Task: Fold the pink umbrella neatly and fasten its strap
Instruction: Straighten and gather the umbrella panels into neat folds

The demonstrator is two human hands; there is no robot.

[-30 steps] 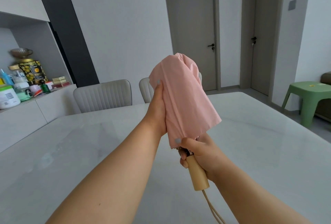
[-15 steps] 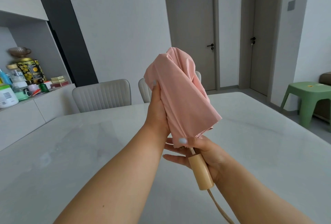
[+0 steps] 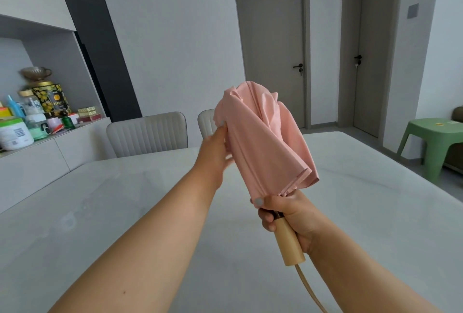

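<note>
The pink umbrella (image 3: 265,137) is collapsed and held upright above the table, its canopy gathered in loose, twisted folds with the hem flaring at the lower right. My right hand (image 3: 288,215) grips the top of its wooden handle (image 3: 289,245), thumb pressed on the canopy's lower edge. A tan cord (image 3: 308,287) hangs from the handle's end. My left hand (image 3: 215,152) rests against the canopy's left side, thumb up on the fabric; its fingers are blurred and partly hidden behind the cloth. No strap is visible.
A white marble table (image 3: 125,212) spreads below my arms. Two grey chairs (image 3: 147,134) stand at its far edge. A shelf at the left holds jars and tins (image 3: 47,99). A green stool (image 3: 433,142) stands at the right.
My right hand has closed round the handle top again after its fingers were spread. The canopy has turned and shifted right. My left hand has slid outward along the canopy's left side.
</note>
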